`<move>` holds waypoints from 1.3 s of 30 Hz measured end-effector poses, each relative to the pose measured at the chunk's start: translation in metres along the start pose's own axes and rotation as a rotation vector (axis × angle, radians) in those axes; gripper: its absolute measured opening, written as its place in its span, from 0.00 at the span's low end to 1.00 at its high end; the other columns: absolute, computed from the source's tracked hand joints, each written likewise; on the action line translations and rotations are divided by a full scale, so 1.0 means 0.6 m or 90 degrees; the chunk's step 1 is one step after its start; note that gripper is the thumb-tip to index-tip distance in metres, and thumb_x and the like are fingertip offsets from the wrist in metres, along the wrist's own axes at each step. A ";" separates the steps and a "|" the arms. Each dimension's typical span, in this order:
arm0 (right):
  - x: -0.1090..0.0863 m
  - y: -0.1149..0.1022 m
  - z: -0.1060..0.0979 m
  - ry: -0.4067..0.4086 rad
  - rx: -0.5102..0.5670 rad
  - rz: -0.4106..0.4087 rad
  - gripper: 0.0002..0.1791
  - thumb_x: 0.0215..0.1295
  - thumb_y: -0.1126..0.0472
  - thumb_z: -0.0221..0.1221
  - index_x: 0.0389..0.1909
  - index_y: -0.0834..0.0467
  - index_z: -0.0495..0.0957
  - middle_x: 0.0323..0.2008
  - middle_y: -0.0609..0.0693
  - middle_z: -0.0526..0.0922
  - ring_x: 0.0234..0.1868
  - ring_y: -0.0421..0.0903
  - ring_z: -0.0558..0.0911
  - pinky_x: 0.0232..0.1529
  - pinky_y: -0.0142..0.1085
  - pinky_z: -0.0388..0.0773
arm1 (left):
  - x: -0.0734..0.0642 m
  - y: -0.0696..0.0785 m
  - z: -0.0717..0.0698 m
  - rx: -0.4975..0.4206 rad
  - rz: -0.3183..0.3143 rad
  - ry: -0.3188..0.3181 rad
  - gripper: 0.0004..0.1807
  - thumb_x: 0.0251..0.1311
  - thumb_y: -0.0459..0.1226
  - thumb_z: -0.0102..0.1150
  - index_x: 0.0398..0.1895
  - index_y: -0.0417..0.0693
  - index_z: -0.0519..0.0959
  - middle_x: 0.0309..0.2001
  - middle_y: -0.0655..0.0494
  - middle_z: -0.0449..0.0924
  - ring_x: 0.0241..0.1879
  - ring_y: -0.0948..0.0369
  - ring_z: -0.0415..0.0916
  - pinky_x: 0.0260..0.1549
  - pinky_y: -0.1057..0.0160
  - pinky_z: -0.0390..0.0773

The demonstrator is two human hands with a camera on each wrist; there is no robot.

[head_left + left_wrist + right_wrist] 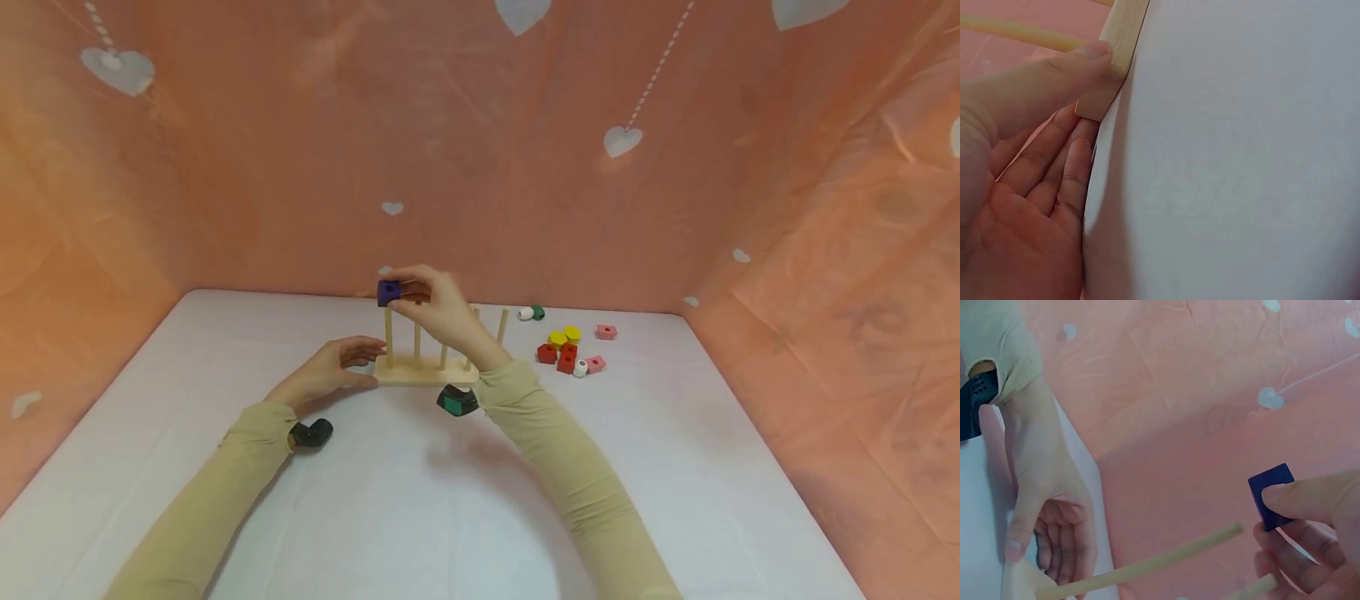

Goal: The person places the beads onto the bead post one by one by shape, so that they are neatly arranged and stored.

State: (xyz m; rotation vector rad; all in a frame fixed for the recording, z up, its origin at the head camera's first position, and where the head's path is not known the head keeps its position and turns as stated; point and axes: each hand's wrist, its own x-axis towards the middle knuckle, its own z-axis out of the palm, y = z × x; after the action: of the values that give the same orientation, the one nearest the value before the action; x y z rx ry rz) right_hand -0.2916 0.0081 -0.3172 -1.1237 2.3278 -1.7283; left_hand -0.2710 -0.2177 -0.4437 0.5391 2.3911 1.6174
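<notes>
A small dark blue block (388, 292) with a hole in it is pinched between the thumb and fingers of my right hand (442, 308). In the head view it sits right at the top of the leftmost peg (388, 340) of a wooden peg stand (423, 377). The right wrist view has the blue block (1272, 477) beside that peg's tip, fingers beneath and thumb on its face. My left hand (326, 369) grips the stand's left end. Its thumb (1047, 81) lies along the front of the wooden base (1124, 37), the other fingers behind. The pegs bear no blocks.
Right of the stand lie red blocks (567, 358), yellow pieces (572, 334), pink blocks (607, 332), a white bead (581, 367), and a green bead (538, 312) beside another white one. A pink cloth backdrop (480, 167) rises behind the white table (390, 500).
</notes>
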 end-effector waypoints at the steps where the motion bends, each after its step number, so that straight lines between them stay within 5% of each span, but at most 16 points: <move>1: 0.001 0.002 0.002 0.004 -0.008 0.003 0.20 0.62 0.71 0.60 0.55 0.65 0.76 0.50 0.58 0.77 0.47 0.48 0.80 0.49 0.31 0.76 | 0.002 0.000 0.000 -0.001 0.000 -0.001 0.35 0.52 0.32 0.69 0.65 0.41 0.67 0.60 0.41 0.71 0.60 0.45 0.66 0.61 0.46 0.62; 8: 0.003 0.020 0.008 0.017 -0.012 0.040 0.20 0.63 0.70 0.60 0.57 0.62 0.75 0.51 0.57 0.77 0.48 0.48 0.79 0.47 0.30 0.77 | 0.011 -0.003 0.001 0.017 0.028 -0.006 0.35 0.52 0.31 0.69 0.64 0.36 0.66 0.59 0.37 0.72 0.59 0.44 0.68 0.60 0.45 0.64; 26: -0.010 0.038 0.041 0.022 -0.158 0.081 0.19 0.62 0.71 0.61 0.54 0.66 0.74 0.49 0.58 0.78 0.47 0.48 0.81 0.45 0.25 0.76 | 0.007 -0.009 0.000 -0.002 -0.025 -0.010 0.34 0.53 0.34 0.69 0.64 0.40 0.67 0.61 0.41 0.70 0.60 0.46 0.66 0.61 0.45 0.64; 39: -0.032 0.081 0.072 0.100 0.005 0.112 0.23 0.56 0.78 0.61 0.52 0.70 0.65 0.48 0.63 0.77 0.49 0.55 0.79 0.49 0.31 0.76 | 0.005 -0.001 0.001 0.008 -0.007 -0.006 0.34 0.53 0.33 0.69 0.63 0.36 0.67 0.60 0.37 0.70 0.60 0.43 0.66 0.62 0.44 0.62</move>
State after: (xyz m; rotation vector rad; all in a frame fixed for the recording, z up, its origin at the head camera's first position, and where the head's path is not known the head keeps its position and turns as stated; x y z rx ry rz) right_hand -0.2844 -0.0104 -0.3820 -0.7815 2.4200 -1.8187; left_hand -0.2734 -0.2161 -0.4447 0.5336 2.3951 1.5919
